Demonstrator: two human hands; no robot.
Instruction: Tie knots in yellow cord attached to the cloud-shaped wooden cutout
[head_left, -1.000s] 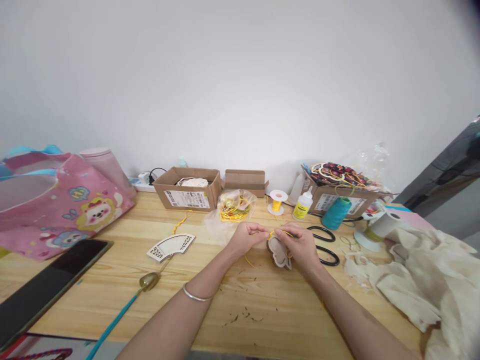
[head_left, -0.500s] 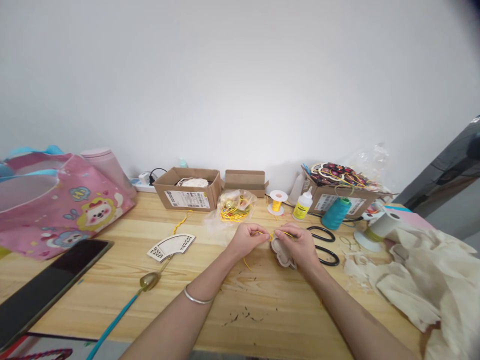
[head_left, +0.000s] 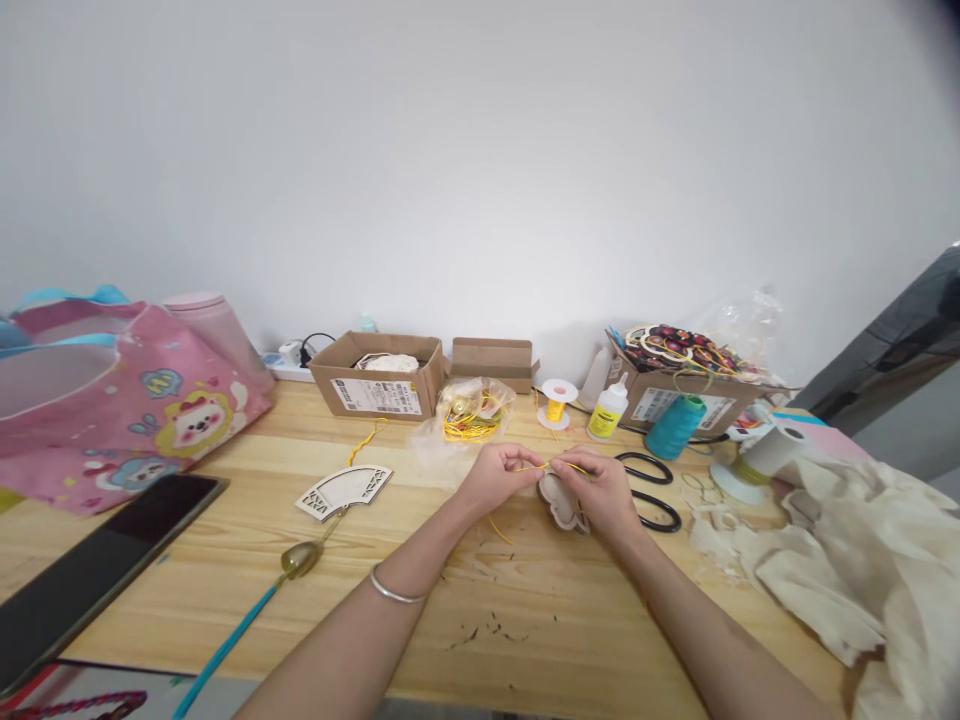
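Note:
Both of my hands meet over the middle of the wooden table (head_left: 525,610). My left hand (head_left: 496,478) is closed, pinching a thin yellow cord (head_left: 534,467) between its fingertips. My right hand (head_left: 600,488) is closed too, gripping the same cord and a small pale wooden cut-out piece (head_left: 559,500) that hangs just below the fingers. A loose end of the cord trails down under my left hand. A silver bangle (head_left: 391,590) sits on my left wrist.
Black scissors (head_left: 651,490), a glue bottle (head_left: 607,408), a yellow cord spool (head_left: 556,398) and a teal thread cone (head_left: 675,425) lie behind the hands. Cardboard boxes (head_left: 379,378) line the wall. A fan-shaped wooden piece (head_left: 343,491), a dark tablet (head_left: 97,565), a pink bag (head_left: 112,400) sit left; cream cloth (head_left: 847,560) right.
The hands stay together at the same spot; the fingers work the cord slightly and the wooden piece shifts a little under my right hand.

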